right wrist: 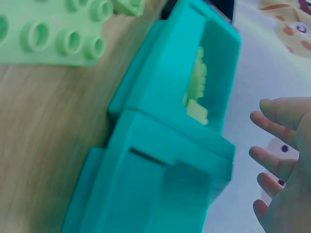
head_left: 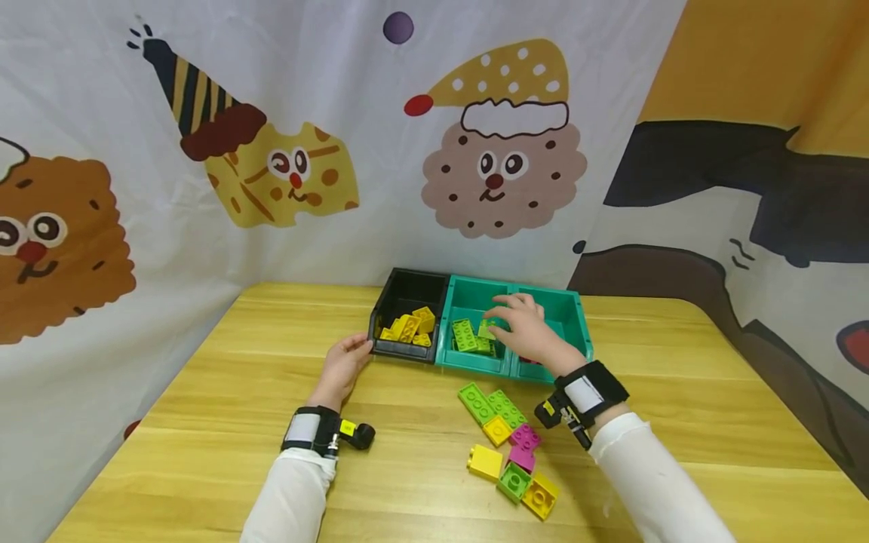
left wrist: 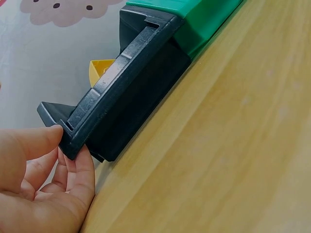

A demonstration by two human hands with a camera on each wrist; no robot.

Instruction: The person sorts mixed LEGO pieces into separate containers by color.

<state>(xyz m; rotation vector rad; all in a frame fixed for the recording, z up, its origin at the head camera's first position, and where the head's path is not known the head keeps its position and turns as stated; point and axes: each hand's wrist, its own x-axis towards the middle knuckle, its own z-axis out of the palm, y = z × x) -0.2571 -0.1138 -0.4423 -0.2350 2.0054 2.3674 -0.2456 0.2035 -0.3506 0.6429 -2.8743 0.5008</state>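
Note:
A black bin (head_left: 406, 289) with yellow bricks (head_left: 411, 326) stands against a teal bin (head_left: 474, 299) that holds green bricks (head_left: 465, 336). My left hand (head_left: 346, 358) pinches the black bin's (left wrist: 126, 82) front left corner, thumb (left wrist: 46, 138) on the rim and fingers below it. My right hand (head_left: 526, 328) hovers over the teal bin (right wrist: 165, 160) with its fingers (right wrist: 272, 158) spread and nothing between them. A small green brick (head_left: 486, 329) lies just under its fingertips. Green bricks (right wrist: 197, 87) show inside the teal bin in the right wrist view.
Loose bricks lie on the wooden table (head_left: 204, 422) in front of the bins: two long green plates (head_left: 490, 403), yellow bricks (head_left: 485, 461), magenta bricks (head_left: 524, 439) and a green one (head_left: 514, 481). A second teal compartment (head_left: 565, 309) sits at the right. Cartoon-printed cloth (head_left: 271, 188) closes in the back and sides.

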